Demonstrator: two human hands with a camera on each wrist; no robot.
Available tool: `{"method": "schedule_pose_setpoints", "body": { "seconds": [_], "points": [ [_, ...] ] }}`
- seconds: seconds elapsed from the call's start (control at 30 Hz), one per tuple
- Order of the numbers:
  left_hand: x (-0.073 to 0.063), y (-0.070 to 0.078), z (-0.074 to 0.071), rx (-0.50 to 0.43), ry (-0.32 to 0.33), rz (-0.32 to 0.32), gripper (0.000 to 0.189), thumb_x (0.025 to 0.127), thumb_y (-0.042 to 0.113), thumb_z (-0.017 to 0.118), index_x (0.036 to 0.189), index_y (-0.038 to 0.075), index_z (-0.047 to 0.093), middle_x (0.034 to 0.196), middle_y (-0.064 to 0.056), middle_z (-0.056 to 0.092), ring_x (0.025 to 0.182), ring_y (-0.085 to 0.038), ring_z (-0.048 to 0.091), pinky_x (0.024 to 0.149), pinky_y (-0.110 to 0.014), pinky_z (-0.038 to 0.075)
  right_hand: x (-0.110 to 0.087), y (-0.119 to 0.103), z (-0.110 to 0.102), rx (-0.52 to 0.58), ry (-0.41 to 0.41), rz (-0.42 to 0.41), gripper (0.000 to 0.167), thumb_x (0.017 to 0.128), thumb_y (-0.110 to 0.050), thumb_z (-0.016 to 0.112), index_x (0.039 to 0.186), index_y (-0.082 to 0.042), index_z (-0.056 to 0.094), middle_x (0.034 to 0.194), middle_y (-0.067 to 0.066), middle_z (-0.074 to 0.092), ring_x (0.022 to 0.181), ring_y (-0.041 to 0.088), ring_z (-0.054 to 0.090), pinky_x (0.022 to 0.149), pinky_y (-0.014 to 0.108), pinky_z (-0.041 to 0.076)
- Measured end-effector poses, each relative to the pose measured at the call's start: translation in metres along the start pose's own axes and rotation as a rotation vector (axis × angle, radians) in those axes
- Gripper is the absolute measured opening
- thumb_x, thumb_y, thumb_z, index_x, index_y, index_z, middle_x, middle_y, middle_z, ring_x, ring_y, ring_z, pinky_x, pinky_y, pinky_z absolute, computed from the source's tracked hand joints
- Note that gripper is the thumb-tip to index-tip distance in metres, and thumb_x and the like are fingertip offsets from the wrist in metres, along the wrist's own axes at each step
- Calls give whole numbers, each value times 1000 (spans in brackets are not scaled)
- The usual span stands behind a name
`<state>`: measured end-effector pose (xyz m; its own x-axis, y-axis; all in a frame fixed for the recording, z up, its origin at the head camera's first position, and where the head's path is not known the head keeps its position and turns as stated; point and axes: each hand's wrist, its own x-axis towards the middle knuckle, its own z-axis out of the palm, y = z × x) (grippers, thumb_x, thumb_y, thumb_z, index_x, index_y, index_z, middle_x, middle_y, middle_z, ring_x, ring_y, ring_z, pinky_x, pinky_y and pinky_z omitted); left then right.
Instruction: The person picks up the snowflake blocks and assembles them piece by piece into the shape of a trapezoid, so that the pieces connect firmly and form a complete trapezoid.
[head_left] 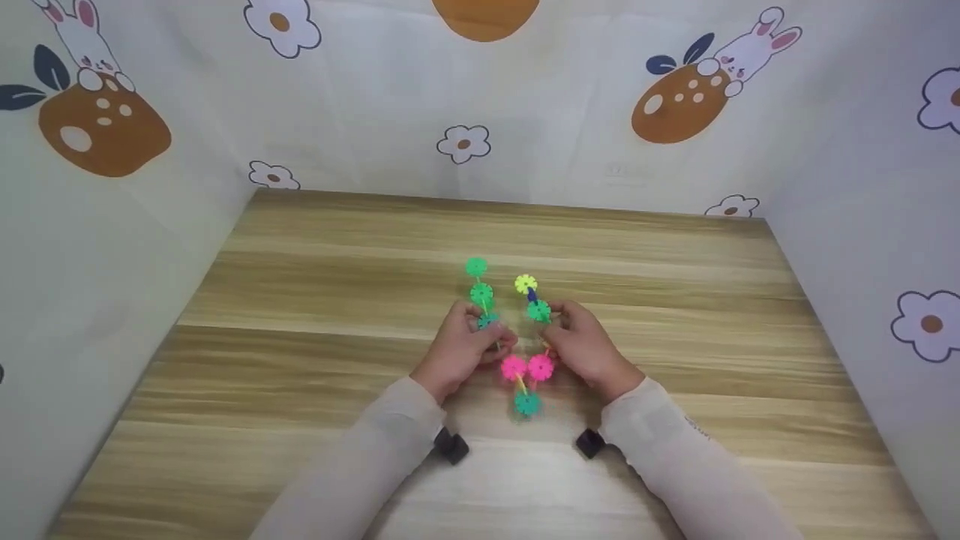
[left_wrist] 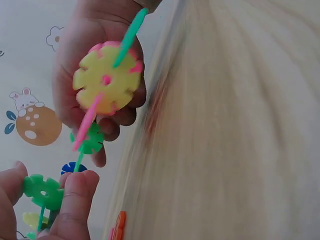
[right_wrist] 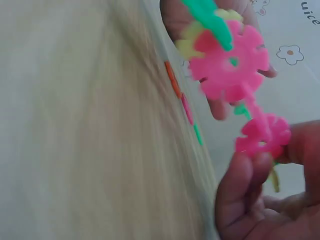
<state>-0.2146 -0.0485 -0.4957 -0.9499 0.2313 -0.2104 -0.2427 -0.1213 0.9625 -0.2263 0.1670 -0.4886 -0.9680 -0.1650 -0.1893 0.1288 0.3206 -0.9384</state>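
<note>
A V-shaped chain of notched plastic discs, slotted into each other, runs between both hands. My left hand (head_left: 457,351) pinches it at a teal disc (head_left: 487,320) on the left arm of the V; two green discs (head_left: 481,292) extend beyond. In the left wrist view, its fingertips hold a green disc (left_wrist: 44,192). My right hand (head_left: 586,349) grips the other arm, below a green disc (head_left: 538,310), a dark blue one and a yellow disc (head_left: 526,283). In the right wrist view, it pinches a pink disc (right_wrist: 262,134). Two pink discs (head_left: 514,367) and a teal disc (head_left: 527,403) form the near bend.
Under the hands lies a wood-grain table (head_left: 315,315), with patterned cloth walls (head_left: 360,97) at its back and sides. An orange strip (right_wrist: 172,80), with pink and green beside it, shows along the table edge in the right wrist view. Black blocks (head_left: 451,446) sit at both wrists.
</note>
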Motion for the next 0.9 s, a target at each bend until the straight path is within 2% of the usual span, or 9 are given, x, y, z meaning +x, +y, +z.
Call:
{"method": "schedule_pose_setpoints", "body": {
  "seconds": [0.1,0.23,0.47,0.67,0.77,0.9],
  "points": [
    [-1,1,1,19,-21,-1,30,108,13,59,125,4,35,110,-17,76,106,-26,76,90,-38,63,-1,-1,3,72,36,-40,39,98,-4,55,136,6,54,82,4,56,65,14,51,59,25,47],
    [-1,0,0,22,-35,0,30,109,14,59,126,4,36,113,-19,76,106,-27,76,89,-39,64,-2,-2,5,70,53,-46,34,98,-4,56,132,3,57,83,4,56,66,15,51,58,25,46],
    [0,-2,1,46,-33,-7,29,108,13,59,123,5,36,116,-20,77,103,-24,77,80,-32,64,-2,-3,7,83,40,-42,30,101,-4,58,130,2,58,85,5,56,67,14,53,60,27,49],
    [-2,-2,3,98,-45,7,33,106,16,64,123,7,37,108,-14,77,95,-20,76,74,-29,61,-2,-3,8,35,43,-38,33,102,-8,59,134,-1,56,90,5,55,69,14,51,60,25,47],
    [-3,-2,4,154,-55,30,34,105,17,67,122,8,39,101,-9,72,86,-16,71,71,-28,56,-2,-3,8,29,52,-30,34,102,-9,59,135,-2,56,91,6,56,70,15,51,60,26,47],
    [-4,-2,5,214,-58,68,33,104,18,68,121,10,40,97,-7,65,81,-15,63,71,-29,53,-2,-2,9,34,74,-30,32,102,-9,59,133,-3,57,92,8,57,71,17,53,61,28,48]
  ]
}}
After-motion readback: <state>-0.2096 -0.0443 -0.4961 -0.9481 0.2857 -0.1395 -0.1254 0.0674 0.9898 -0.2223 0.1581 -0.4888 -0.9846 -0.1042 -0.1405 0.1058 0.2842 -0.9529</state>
